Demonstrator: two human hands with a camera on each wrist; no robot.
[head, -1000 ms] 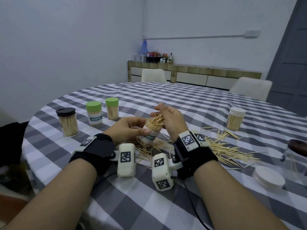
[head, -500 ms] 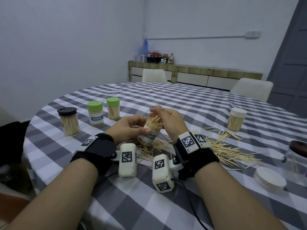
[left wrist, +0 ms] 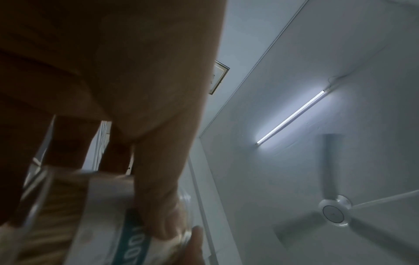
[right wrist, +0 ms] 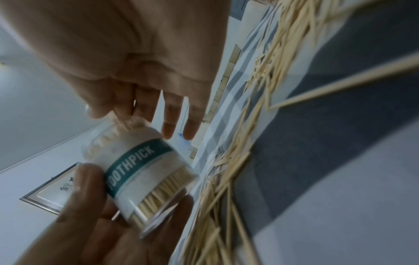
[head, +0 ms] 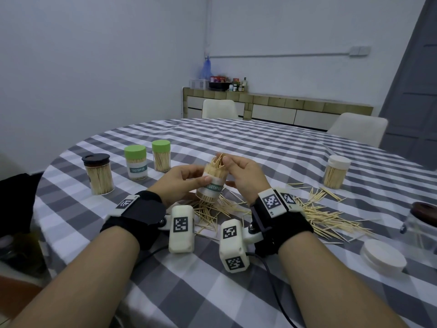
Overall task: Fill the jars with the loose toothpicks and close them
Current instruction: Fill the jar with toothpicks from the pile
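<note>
My left hand (head: 182,181) grips an open clear jar (head: 211,183) labelled TOOTHPICK, held slightly tilted above the table. A bundle of toothpicks (head: 216,163) sticks out of its mouth. My right hand (head: 243,176) pinches that bundle at the mouth with thumb and forefinger, its other fingers spread. The right wrist view shows the jar (right wrist: 145,165), the left hand (right wrist: 90,224) under it and the right hand (right wrist: 136,53) above. The left wrist view shows the jar (left wrist: 102,215) under my thumb. Loose toothpicks (head: 326,216) lie to the right and below the jar.
On the checked tablecloth (head: 260,150), a dark-lidded jar (head: 98,174) and two green-lidded jars (head: 136,165) (head: 161,158) stand at the left. A white-lidded jar (head: 335,171) stands at the right. A loose white lid (head: 383,256) and a brown-lidded glass jar (head: 421,223) sit near the right edge.
My right fingertips have come down slightly onto the toothpick bundle at the jar's mouth. The jar stands a little more upright in my left hand.
</note>
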